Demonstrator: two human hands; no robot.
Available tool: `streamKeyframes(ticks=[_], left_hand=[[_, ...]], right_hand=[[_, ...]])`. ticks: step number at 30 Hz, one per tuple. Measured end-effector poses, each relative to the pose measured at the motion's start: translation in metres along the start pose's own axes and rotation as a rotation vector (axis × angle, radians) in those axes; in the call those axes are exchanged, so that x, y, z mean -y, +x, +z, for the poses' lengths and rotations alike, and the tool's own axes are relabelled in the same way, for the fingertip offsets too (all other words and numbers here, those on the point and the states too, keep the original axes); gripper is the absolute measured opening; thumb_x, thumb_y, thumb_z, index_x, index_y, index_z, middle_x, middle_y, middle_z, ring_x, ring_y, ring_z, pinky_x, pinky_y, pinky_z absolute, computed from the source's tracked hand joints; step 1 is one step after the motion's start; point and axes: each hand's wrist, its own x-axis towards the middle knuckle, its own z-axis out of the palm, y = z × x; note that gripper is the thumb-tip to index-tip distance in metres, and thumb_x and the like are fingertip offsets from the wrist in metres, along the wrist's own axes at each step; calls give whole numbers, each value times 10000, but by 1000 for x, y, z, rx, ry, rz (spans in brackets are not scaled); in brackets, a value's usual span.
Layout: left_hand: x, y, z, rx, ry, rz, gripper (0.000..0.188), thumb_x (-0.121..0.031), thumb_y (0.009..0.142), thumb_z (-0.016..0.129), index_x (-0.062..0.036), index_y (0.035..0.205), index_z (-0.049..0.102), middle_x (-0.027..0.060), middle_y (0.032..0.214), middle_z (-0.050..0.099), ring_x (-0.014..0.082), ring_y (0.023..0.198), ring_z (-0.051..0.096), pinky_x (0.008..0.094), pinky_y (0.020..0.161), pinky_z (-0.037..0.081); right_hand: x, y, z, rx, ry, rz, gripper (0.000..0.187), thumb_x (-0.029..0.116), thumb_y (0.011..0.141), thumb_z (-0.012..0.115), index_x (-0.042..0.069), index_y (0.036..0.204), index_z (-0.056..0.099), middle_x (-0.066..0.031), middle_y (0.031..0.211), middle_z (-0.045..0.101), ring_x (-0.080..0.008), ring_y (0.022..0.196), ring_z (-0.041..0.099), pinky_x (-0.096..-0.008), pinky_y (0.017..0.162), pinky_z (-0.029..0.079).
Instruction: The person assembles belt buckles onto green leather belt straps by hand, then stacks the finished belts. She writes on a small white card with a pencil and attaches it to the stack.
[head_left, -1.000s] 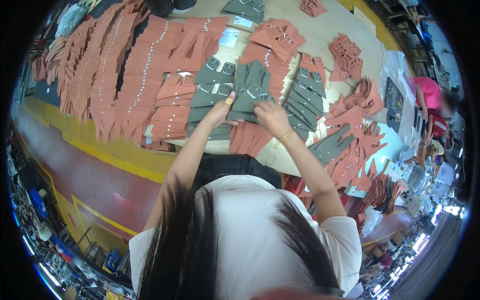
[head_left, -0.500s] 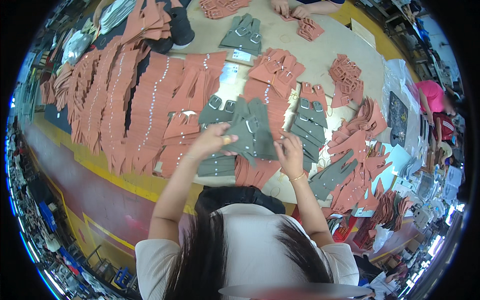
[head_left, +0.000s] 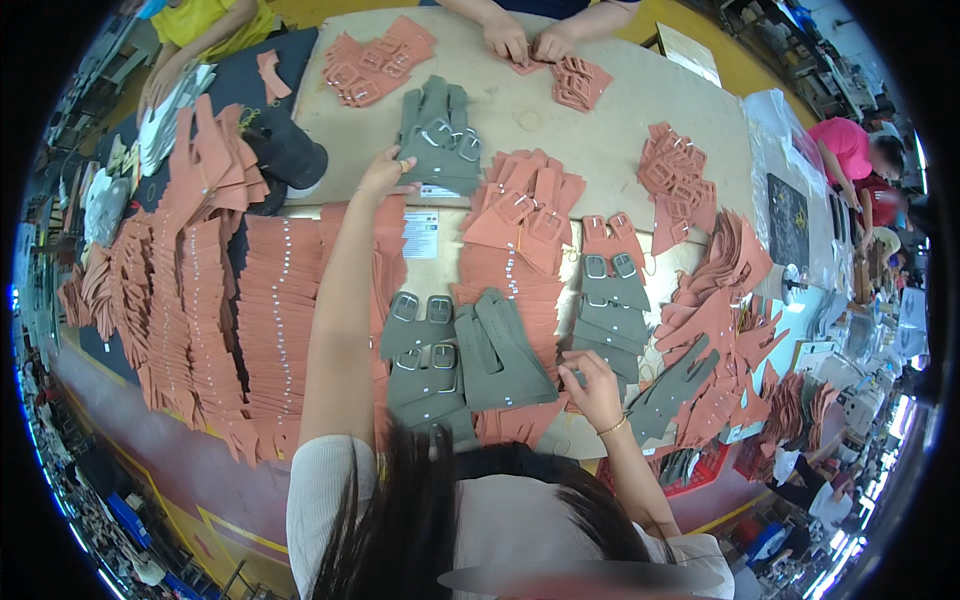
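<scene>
My left arm stretches far forward. My left hand is at the left edge of a dark green stack of buckled pieces, its thumb and fingers apart around that edge. Close to me lies a dark green flat piece with slits and strap-like strips, resting over terracotta pieces. My right hand hovers beside its right edge, fingers loosely bent and apart, holding nothing. More dark green buckled pieces lie to its left, and another overlapped row is to its right.
Long overlapped rows of terracotta pieces fill the left side. A black cap lies at the far left. Across the table, a co-worker's hands handle terracotta pieces. Terracotta buckled bundles and a red crate are at right.
My left hand has left the green piece near me and reached forward to the far green stack. My right hand has drawn back slightly toward me. The view has shifted.
</scene>
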Motion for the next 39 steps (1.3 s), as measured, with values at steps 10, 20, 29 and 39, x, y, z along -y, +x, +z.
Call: streamKeyframes(ticks=[10, 20, 29, 39], left_hand=[[-5, -43, 6, -623, 1075, 503, 494, -382, 832, 666, -70, 1199, 554, 219, 1062, 628, 374, 949, 626, 457, 810, 498], [122, -268, 46, 322, 251, -111, 167, -141, 919, 557, -40, 1028, 634, 48, 852, 632, 119, 694, 618, 249, 595, 494], [184, -331, 74, 198, 30, -273, 323, -224, 941, 565, -47, 1207, 516, 105, 981, 620, 203, 824, 657, 281, 655, 523], [174, -325, 71, 252, 91, -455, 415, -295, 932, 597, -48, 1242, 471, 121, 1058, 568, 258, 948, 619, 363, 760, 534]], right_hand=[[-8, 14, -17, -14, -88, -26, 93, 136, 838, 656, 52, 853, 618, -76, 965, 663, -275, 897, 628, -378, 777, 457], [-35, -64, -27, 16, -81, 112, 124, 167, 838, 648, 52, 883, 637, -84, 958, 664, -295, 861, 629, -423, 748, 471], [-89, -183, 8, 514, -347, 396, 354, 301, 798, 659, 121, 1100, 624, -133, 1140, 620, -309, 1017, 632, -435, 858, 503], [-169, -243, -3, 165, -195, 579, 313, 284, 821, 592, 87, 1061, 631, -173, 1028, 651, -345, 982, 629, -441, 855, 504]])
